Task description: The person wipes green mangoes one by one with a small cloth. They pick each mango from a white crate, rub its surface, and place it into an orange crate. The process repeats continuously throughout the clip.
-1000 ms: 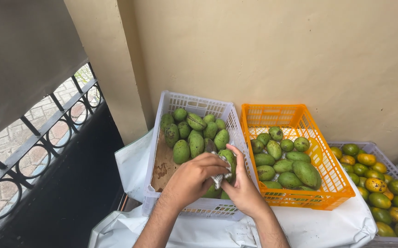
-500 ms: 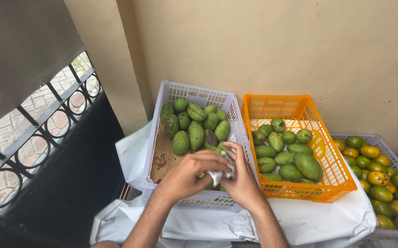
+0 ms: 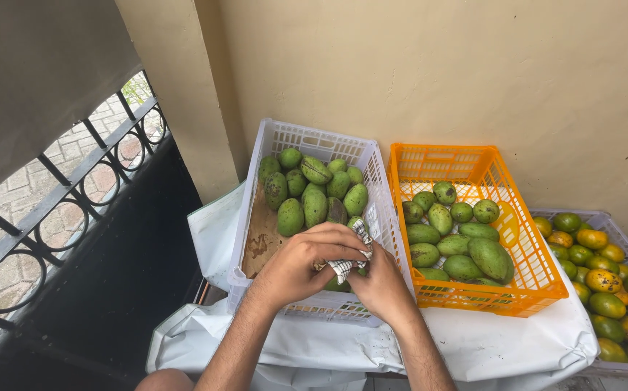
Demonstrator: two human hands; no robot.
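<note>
We see the left hand (image 3: 296, 269) and right hand (image 3: 381, 284) closed together on a mango (image 3: 337, 284) half wrapped in printed paper (image 3: 352, 257), held over the near edge of the white crate (image 3: 245, 224); the orange crate (image 3: 546, 250) sits just to the right; we judge the paper could tear or slip loose if gripped unevenly, and the fruit might drop onto the green mangoes (image 3: 314, 192) below and bruise.

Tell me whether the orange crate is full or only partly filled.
Partly filled. In the orange crate, green mangoes lie well below the rim, and its far end shows bare bottom.
</note>
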